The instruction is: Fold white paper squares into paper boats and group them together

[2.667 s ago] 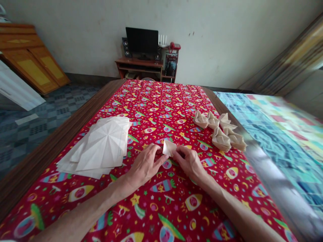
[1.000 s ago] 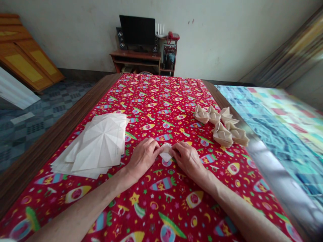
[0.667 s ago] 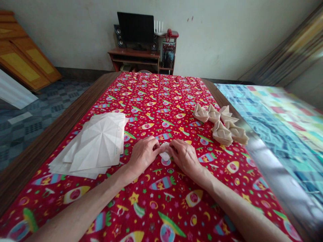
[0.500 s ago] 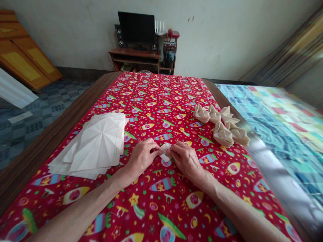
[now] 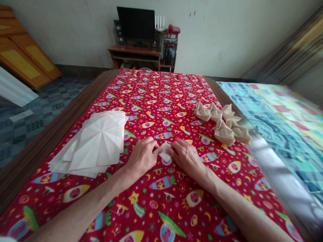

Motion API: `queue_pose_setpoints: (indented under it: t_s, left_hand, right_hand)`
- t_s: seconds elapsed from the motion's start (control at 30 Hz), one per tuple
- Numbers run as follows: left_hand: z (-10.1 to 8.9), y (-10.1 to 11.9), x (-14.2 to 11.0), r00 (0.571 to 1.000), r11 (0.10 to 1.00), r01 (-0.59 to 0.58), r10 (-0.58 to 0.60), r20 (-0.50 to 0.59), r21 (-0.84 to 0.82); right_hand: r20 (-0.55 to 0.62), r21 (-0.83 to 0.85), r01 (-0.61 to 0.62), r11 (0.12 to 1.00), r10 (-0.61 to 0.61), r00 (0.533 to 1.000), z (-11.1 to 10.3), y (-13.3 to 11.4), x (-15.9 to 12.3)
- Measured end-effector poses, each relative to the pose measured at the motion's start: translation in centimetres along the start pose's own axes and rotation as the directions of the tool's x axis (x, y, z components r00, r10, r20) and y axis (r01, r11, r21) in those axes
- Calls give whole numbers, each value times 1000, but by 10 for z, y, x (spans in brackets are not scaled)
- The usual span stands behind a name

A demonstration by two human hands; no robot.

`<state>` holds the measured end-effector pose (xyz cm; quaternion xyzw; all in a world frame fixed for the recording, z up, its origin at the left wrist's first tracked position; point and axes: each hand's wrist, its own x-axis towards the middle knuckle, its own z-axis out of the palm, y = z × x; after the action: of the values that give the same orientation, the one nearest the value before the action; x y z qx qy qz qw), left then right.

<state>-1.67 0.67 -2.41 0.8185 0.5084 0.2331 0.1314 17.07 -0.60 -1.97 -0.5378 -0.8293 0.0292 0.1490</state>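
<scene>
Just below frame centre: left hand [image 5: 143, 153] and right hand [image 5: 188, 156] pinch paper [image 5: 165, 153] from either side. Looks more creased than seconds ago; folding likely advancing.

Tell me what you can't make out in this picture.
All in the head view:
- Folded paper: its sides are hidden by the left hand and right hand.
- Lower sheets: mostly covered by the top sheet.
- Faint marks on the top sheet: too small to read.
- Wooden cabinet: cut off by the left edge.
</scene>
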Motion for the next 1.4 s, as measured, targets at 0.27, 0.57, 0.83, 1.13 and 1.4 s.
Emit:
queue_pose_setpoints:
  t_s: [0.27,0.57,0.83,1.13,1.4]
  left_hand:
    - [-1,-6,5,999,1000,2,-2,44,16]
    - [-4,-10,6,998,1000,5,-4,61,-19]
    - [-9,-16,7,998,986,-48,56,40,-162]
    - [-2,3,12,997,992,-10,20,79,-126]
    - [1,-1,3,999,941,31,-15,50,-336]
  right_hand:
    - [56,-56,-50,997,53,997,-7,1,2]
    - [78,-64,-97,993,102,992,-11,8,-2]
    - [-72,259,1,966,19,997,-5,15,-12]
    - [-87,341,-44,939,78,993,-4,12,-12]
    - [-159,528,-10,849,111,981,5,12,-17]
